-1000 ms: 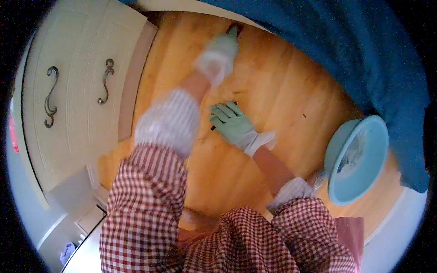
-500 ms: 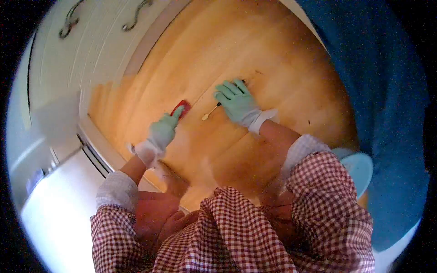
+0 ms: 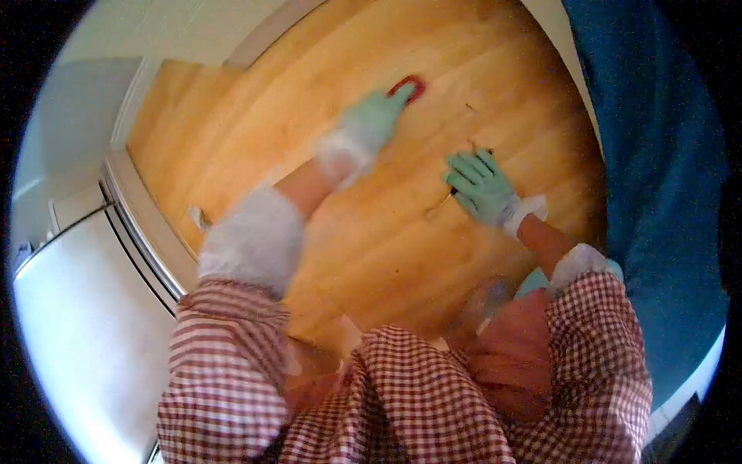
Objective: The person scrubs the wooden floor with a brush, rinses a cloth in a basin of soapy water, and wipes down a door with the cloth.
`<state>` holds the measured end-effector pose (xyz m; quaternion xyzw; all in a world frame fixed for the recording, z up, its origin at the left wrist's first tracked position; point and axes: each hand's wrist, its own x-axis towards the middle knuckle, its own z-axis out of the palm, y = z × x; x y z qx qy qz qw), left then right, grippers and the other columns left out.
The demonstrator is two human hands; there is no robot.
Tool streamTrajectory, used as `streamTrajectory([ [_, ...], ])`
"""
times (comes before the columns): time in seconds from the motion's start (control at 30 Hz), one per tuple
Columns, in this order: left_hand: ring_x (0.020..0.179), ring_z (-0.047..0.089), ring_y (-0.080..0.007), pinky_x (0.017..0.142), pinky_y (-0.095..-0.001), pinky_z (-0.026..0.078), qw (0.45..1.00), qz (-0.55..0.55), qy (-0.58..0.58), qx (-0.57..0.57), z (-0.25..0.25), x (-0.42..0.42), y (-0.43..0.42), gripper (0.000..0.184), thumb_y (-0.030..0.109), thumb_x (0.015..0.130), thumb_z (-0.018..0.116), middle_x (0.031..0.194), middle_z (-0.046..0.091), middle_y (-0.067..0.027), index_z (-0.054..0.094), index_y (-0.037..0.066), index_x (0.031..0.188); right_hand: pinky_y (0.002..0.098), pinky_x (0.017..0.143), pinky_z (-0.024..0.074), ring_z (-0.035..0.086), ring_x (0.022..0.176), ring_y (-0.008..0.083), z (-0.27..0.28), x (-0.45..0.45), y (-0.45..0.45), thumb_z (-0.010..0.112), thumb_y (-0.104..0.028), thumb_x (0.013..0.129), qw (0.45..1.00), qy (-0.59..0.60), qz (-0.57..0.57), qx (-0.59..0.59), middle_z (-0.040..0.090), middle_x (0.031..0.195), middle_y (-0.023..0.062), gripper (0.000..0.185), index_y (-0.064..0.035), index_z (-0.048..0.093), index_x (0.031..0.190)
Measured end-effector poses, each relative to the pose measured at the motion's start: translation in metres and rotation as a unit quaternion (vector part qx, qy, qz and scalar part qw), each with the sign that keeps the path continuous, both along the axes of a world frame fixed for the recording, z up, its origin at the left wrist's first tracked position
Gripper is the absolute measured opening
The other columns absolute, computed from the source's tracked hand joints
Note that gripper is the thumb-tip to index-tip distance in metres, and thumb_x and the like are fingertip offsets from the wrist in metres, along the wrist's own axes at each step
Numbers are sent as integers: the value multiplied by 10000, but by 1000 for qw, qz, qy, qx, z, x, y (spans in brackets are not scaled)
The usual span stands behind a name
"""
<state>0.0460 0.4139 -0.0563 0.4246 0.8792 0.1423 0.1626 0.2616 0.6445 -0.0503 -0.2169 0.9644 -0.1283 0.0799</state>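
Note:
On the wooden floor (image 3: 371, 247), my left hand (image 3: 375, 120), in a pale green glove and blurred, is closed on a red object (image 3: 417, 87), held against the boards. My right hand (image 3: 481, 185), gloved alike, lies palm down with fingers spread over a thin dark-handled tool. The tool's light tip (image 3: 433, 213) sticks out to the left of the fingers, and its dark end shows past the fingertips. How firmly the right hand grips it is hidden.
A blue cloth (image 3: 657, 193) hangs along the right. Part of a light blue basin (image 3: 532, 283) shows behind my right forearm. At the left stand a pale cabinet (image 3: 193, 31) and a white appliance (image 3: 85, 332). Small dark bits (image 3: 470, 106) lie on the floor.
My left hand went from far forward back toward my body, then forward and right again with the red object. The right hand stays over the tool while the view has shifted.

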Motion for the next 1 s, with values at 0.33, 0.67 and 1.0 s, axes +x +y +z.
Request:
streamTrajectory([
  [0.33, 888, 715, -411, 703, -543, 585, 975, 81, -81, -188, 36, 78, -203, 588, 169, 1012, 490, 1059, 681, -212, 366, 289, 1574, 541, 1231, 281, 487, 1397, 352, 10, -4, -7, 673, -228, 884, 1000, 7, -2, 18, 557, 1469, 146, 435, -124, 632, 1303],
  [0.67, 1009, 704, -422, 809, -513, 577, 999, -43, -23, -10, 17, 11, 15, 475, 133, 1018, 499, 1177, 678, -239, 479, 191, 1489, 547, 1240, 262, 470, 1417, 359, -6, 9, 2, 662, -222, 892, 999, 36, 2, -3, 534, 1504, 157, 445, -120, 634, 1325],
  [1.0, 895, 712, -415, 719, -541, 571, 957, 114, -96, -248, 50, 104, -279, 586, 168, 1003, 520, 1008, 676, -213, 391, 287, 1562, 539, 1251, 234, 434, 1447, 361, -13, 18, 2, 662, -217, 897, 1000, 7, -10, 5, 503, 1537, 146, 466, -127, 614, 1351],
])
